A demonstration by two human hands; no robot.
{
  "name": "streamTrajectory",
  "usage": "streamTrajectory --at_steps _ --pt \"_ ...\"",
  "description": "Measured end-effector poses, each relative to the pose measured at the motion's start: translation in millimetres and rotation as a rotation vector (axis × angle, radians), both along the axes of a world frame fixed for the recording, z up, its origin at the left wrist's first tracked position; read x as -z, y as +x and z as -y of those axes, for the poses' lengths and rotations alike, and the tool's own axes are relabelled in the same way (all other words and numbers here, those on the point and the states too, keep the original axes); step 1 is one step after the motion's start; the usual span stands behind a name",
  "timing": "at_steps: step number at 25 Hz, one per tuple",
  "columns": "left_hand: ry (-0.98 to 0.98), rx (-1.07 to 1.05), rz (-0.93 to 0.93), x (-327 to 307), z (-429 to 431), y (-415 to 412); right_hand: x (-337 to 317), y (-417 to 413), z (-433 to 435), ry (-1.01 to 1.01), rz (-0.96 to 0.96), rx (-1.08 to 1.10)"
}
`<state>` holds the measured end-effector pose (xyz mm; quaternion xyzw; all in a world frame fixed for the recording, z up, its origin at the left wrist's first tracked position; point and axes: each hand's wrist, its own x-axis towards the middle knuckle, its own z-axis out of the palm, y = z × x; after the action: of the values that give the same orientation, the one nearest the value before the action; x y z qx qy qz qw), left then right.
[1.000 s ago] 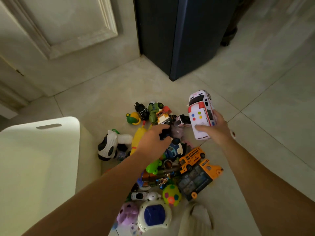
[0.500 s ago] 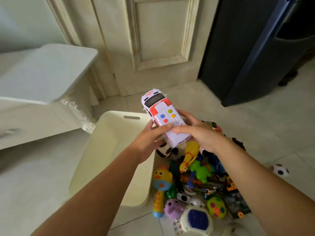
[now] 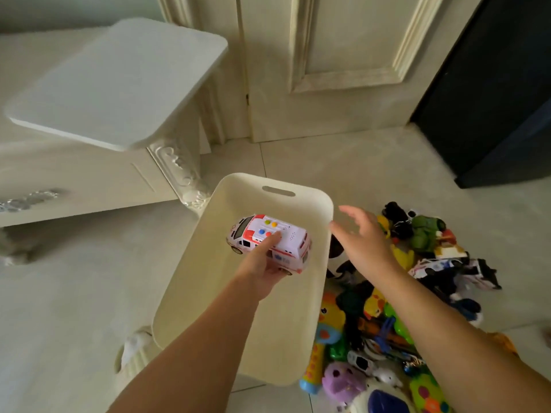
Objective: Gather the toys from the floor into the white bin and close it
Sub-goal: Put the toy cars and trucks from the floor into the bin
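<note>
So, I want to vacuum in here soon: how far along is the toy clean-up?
Barely started. Done: nothing lies loose in the white bin yet. In hand: the left hand grips the toy ambulance over the bin's inside; the right hand is open, by the rim. Left: the whole pile of toys on the floor beside the bin, then closing it.
</note>
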<state>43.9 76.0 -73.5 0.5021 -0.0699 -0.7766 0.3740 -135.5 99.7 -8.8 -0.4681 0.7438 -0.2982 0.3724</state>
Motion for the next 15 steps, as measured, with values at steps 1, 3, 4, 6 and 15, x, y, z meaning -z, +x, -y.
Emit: streamTrajectory --at_steps 1,3,4,6,15 --pt "0.016 -0.019 -0.001 11 10 -6 9 -2 1 0.049 -0.010 -0.007" --pt "0.041 -0.039 -0.009 36 27 -23 27 -4 -1 0.182 0.023 -0.056" --pt "0.058 -0.048 -0.011 49 35 -29 34 -2 -3 0.228 0.051 -0.082" --pt "0.090 -0.071 -0.005 70 47 -36 42 3 -5 0.248 0.133 -0.089" --pt "0.211 -0.134 0.191 93 66 -45 54 4 7 0.256 0.245 -0.081"
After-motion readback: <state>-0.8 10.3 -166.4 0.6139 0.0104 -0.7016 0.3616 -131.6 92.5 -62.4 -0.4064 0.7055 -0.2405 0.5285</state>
